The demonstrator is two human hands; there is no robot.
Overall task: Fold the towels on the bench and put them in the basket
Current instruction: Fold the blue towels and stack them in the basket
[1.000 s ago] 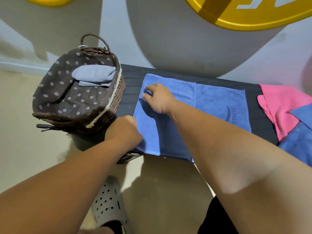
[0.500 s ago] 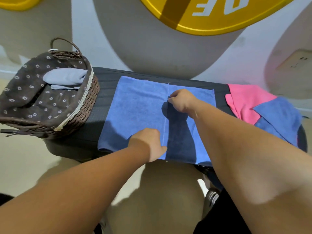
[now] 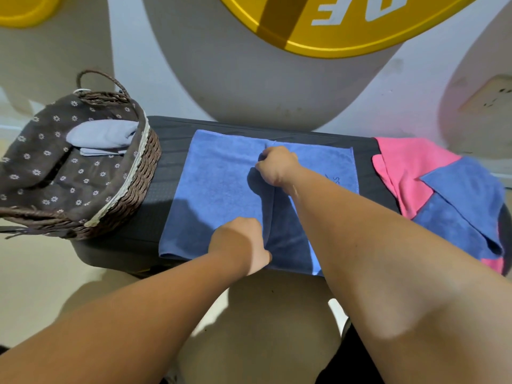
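The left hand (image 3: 243, 242) is curling its fingers on the near end of a fold edge, and the right hand (image 3: 277, 164) is doing the same at the far end. Both seem to be pinching this edge of the blue towel (image 3: 221, 184); the fingertips themselves are hidden under the knuckles. The towel is lying flat across the dark counter (image 3: 166, 128), with its left part doubled over toward the middle, so I am judging that the first fold is only being made now. The cloth is looking soft and matte, with a stitched hem and some pale lettering near the right arm.

To the left, the basket (image 3: 138, 173) is sitting on the end of the counter, and one pale folded towel (image 3: 102, 134) is already lying inside it. To the right, a pink towel (image 3: 401, 167) and a second blue towel (image 3: 457, 206) are lying loose, one over the other, not yet folded. So most of the work is remaining.
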